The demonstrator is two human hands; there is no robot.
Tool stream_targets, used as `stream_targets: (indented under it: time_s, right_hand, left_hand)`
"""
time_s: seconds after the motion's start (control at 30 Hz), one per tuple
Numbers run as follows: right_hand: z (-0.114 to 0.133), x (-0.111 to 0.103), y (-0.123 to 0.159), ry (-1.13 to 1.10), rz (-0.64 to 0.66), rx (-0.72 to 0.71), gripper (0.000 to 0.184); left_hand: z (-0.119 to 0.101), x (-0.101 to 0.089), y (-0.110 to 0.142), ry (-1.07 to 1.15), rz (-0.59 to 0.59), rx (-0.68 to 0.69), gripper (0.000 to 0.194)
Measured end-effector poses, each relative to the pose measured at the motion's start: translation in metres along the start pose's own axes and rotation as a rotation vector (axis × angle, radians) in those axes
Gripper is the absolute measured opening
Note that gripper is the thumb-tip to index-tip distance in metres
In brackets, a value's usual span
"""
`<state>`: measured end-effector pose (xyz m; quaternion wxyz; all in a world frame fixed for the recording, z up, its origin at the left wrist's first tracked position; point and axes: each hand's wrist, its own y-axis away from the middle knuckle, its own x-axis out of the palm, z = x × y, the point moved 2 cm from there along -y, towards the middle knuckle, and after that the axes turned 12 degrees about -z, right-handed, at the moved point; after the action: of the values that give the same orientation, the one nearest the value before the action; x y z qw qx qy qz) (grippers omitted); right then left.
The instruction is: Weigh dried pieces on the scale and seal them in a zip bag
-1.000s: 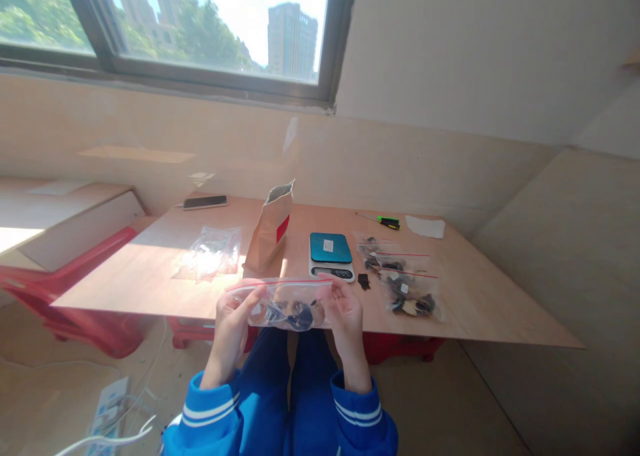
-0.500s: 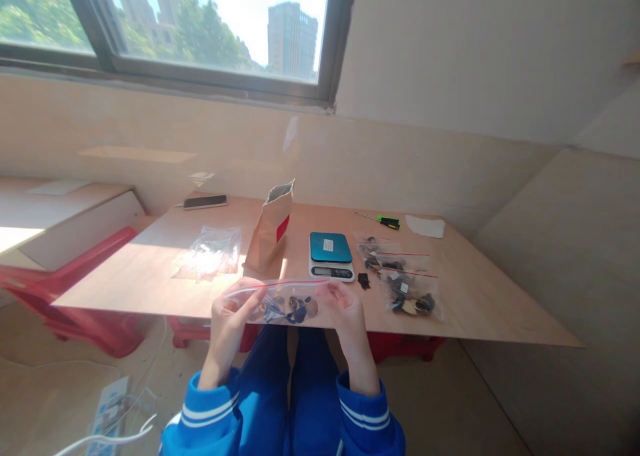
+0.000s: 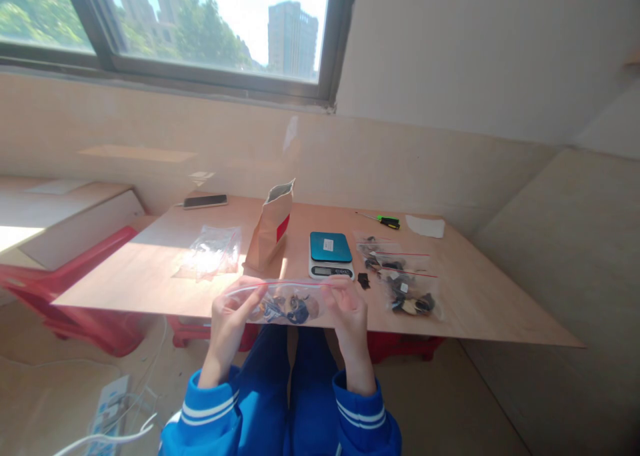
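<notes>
Clear zip bag (image 3: 285,303) held between both hands at the near edge of the table (image 3: 475,296), above the lap. Contents: dark and tan small pieces bunched in the middle; too small and blurred to identify. Bag's ends are covered by the fingers, so its corners cannot be seen. Long axis runs side to side, hand to hand; red-lined zip edge is up and faces away from the person, roughly level.

Left hand (image 3: 227,319) is clamped on the bag's left end, thumb over the top edge. Right hand (image 3: 347,309) pinches the right end the same way. Hands apart, the bag stretched between them.

Just beyond the right hand: a small scale (image 3: 330,255) with a teal platform, display unreadable. Right of that hand, filled zip bags (image 3: 405,283) lie in a row, one dark loose piece (image 3: 363,281) beside them. Beyond the left hand, a brown paper pouch (image 3: 273,229) stands open; further left, empty clear bags (image 3: 213,251). Far side: phone (image 3: 205,201), screwdriver (image 3: 385,221).
</notes>
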<state>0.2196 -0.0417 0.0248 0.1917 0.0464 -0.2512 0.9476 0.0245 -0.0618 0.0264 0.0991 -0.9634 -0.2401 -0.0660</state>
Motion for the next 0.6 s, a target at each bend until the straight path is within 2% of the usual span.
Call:
stream_targets:
  time_s: [0.1, 0.3, 0.37, 0.43, 0.47, 0.53, 0.6]
  right_hand:
    - [0.005, 0.000, 0.001, 0.006, -0.025, -0.044, 0.010]
    - [0.002, 0.000, 0.005, -0.001, -0.012, 0.050, 0.010]
    - [-0.003, 0.000, 0.006, 0.032, -0.006, 0.084, 0.012]
    - [-0.006, 0.002, 0.008, 0.056, 0.020, 0.108, 0.015]
    - [-0.008, 0.003, 0.009, 0.054, 0.045, 0.115, 0.015]
    - [-0.008, 0.005, 0.011, 0.037, 0.096, 0.116, 0.016]
    - [-0.006, 0.007, 0.012, 0.039, 0.150, 0.097, 0.016]
  left_hand:
    - [-0.001, 0.000, 0.000, -0.027, 0.006, 0.016, 0.020]
    - [0.004, 0.000, -0.006, -0.108, 0.001, 0.075, 0.023]
    - [0.001, -0.001, -0.008, -0.190, -0.071, 0.167, 0.038]
    - [-0.007, -0.001, -0.007, -0.304, -0.158, 0.337, 0.054]
    - [-0.012, 0.000, -0.004, -0.361, -0.173, 0.425, 0.055]
    - [-0.022, 0.005, 0.002, -0.454, -0.112, 0.550, 0.042]
    - [-0.027, 0.013, 0.009, -0.495, 0.001, 0.581, 0.029]
